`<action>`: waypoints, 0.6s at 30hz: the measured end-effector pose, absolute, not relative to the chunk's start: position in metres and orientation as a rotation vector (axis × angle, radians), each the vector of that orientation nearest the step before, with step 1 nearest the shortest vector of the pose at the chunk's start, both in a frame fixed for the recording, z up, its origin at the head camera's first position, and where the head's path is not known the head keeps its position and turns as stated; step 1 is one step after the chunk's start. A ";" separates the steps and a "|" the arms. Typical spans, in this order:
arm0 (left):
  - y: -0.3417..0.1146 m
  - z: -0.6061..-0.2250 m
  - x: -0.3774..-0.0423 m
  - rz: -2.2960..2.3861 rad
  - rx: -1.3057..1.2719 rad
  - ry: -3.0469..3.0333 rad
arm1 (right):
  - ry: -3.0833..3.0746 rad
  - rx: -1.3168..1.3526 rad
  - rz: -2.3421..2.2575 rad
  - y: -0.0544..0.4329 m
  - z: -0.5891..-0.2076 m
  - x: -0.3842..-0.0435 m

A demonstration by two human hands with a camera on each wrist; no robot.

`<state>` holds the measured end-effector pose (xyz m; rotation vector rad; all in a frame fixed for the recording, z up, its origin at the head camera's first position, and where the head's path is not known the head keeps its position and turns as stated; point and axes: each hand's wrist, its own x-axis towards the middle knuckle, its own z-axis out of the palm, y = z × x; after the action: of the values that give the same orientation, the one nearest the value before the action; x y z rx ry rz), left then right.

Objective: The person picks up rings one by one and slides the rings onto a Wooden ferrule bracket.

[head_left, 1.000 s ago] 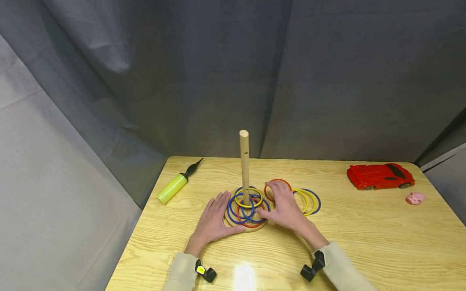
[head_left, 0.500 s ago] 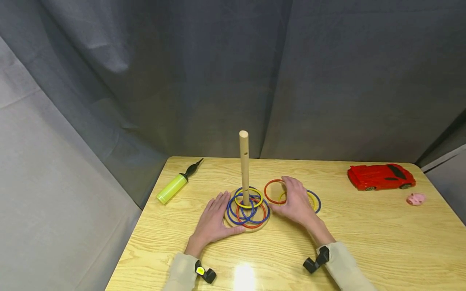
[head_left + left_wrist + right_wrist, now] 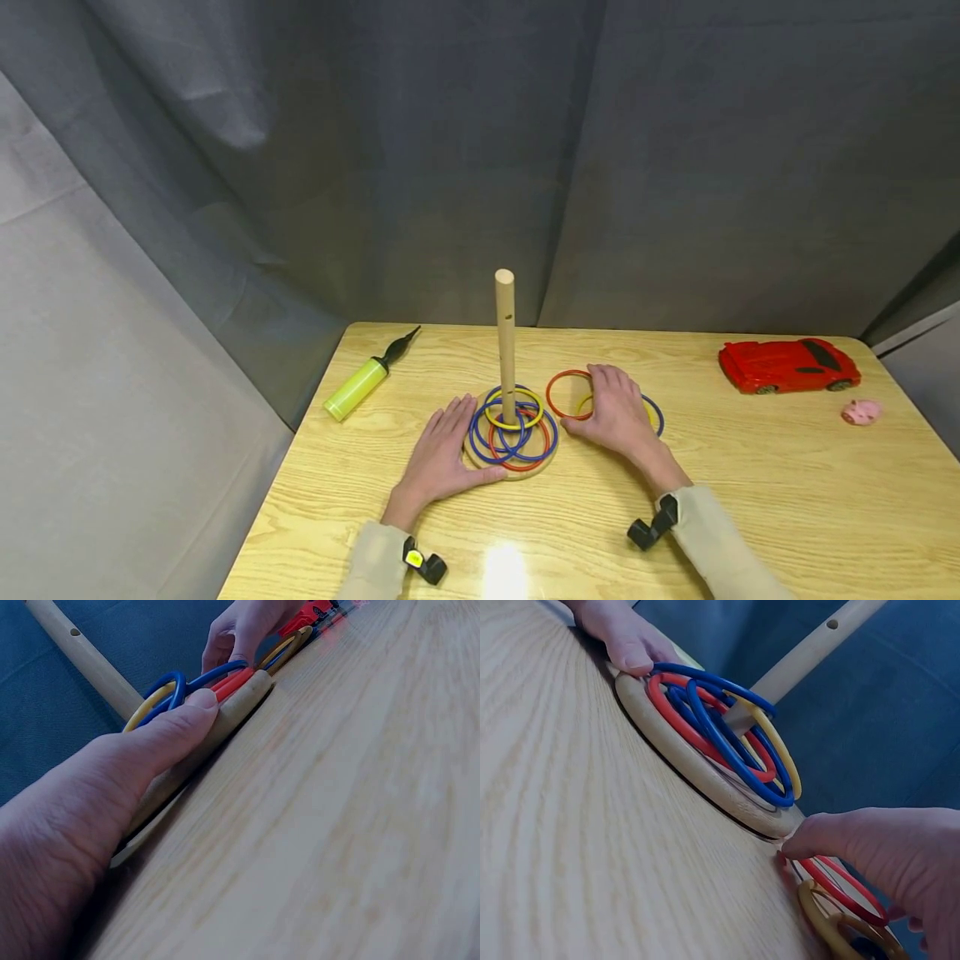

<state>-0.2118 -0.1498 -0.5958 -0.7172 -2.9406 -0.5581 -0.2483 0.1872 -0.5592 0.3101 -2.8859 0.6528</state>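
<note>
A wooden post (image 3: 507, 350) stands upright on the table (image 3: 750, 517), rising from a round base (image 3: 697, 780). Around its foot lie overlapping blue rings (image 3: 720, 679), a red ring (image 3: 676, 721) and a yellow ring (image 3: 787, 757), the yellow one leaning on top. From where I stand, the person's left hand (image 3: 442, 454) is left of the post, fingers straight, thumb well apart along the base's near edge; it touches the base without curling round it.

The right hand (image 3: 613, 417) is arched right of the post, above a loose red ring (image 3: 570, 372), yellow ring (image 3: 810, 906) and blue ring (image 3: 661, 414). Its thumb and fingers are spread; whether they pinch any ring, I can't tell.

Well left of the post lies a yellow-green pump (image 3: 356, 390); far right, a red toy car (image 3: 789, 367) and a pink pig (image 3: 862, 412).
</note>
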 end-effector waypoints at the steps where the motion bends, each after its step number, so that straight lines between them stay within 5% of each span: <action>1: -0.150 -0.596 -0.212 -0.559 -0.718 -2.941 | -2.890 0.308 0.645 0.188 -0.560 -0.249; 18: -0.149 -0.596 -0.213 -0.578 -0.717 -2.950 | -2.981 0.281 0.610 0.188 -0.557 -0.257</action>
<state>-0.2127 -0.1493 -0.5961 -0.7171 -2.9496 -0.5784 -0.2566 0.1883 -0.5568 0.2810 -2.9811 0.6104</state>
